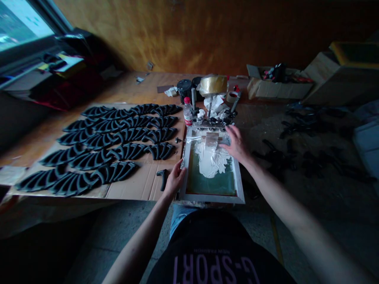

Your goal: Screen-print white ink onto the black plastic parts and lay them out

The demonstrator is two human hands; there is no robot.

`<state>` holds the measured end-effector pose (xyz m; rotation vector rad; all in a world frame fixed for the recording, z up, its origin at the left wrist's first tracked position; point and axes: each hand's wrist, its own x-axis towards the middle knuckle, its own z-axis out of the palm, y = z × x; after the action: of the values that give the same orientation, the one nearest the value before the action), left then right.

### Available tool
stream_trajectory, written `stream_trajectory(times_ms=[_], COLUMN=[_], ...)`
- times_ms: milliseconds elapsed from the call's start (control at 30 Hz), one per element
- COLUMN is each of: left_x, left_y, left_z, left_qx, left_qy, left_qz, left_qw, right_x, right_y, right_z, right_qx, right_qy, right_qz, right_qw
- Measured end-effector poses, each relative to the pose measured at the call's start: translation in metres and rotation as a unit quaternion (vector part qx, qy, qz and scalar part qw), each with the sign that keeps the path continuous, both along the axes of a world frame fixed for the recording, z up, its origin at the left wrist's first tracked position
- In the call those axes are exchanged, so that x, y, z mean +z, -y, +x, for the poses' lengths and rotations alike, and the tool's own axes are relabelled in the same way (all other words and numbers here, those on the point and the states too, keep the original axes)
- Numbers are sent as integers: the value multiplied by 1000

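In front of me lies a screen printing frame (240, 179) with a green mesh. Thick white ink (210, 161) is smeared over the mesh's upper half. At the far end a squeegee (212, 139), smudged with white, rests in the ink. My left hand (174, 179) is at the frame's left edge, its fingers bent against the rim; what lies under them is hidden. Over the frame's far right side, my right hand (237, 145) has its fingers apart, close to the squeegee. Just left of my left hand, one black pistol-grip-shaped piece (162, 178) lies on cardboard.
Rows of black curved pieces (115, 134) cover the cardboard (124, 191) at left. Behind the frame stand a red-capped bottle (187, 112), a dark tub (184, 90) and a tape roll (231, 97). More dark pieces (308, 122) lie at right, below an open carton (278, 87).
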<state>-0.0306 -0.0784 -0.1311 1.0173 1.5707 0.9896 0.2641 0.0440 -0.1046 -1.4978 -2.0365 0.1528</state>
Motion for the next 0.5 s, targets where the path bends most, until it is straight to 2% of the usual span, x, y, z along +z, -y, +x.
stream_trajectory(times_ms=[100,167,267,367,433,500], left_x=[-18,-24,-27,-29,-31,-35], left_y=[-4,-6,-6,-6,-6,-7], left_z=[1,0,-3,-4,-5,-7], left_qx=[-6,-6,-3,-3,-8,-21], left_qy=[-25,-26,-25,-27,-29,-33], left_qz=[-12,-16,-20,-20,-19,-16], left_qw=[1000,1000,999,999,999,999], right_x=[5,2,-3,-1,2,1], right_y=[-5,8,43,66,69,68], right_z=[-47,-60,-49,-29,-25,-27], right_qx=[81,113,214,334,350,305], right_qy=[72,118,152,156,149,139], right_qz=[-70,-110,-91,-80,-93,-84], right_qw=[992,980,961,926,920,939])
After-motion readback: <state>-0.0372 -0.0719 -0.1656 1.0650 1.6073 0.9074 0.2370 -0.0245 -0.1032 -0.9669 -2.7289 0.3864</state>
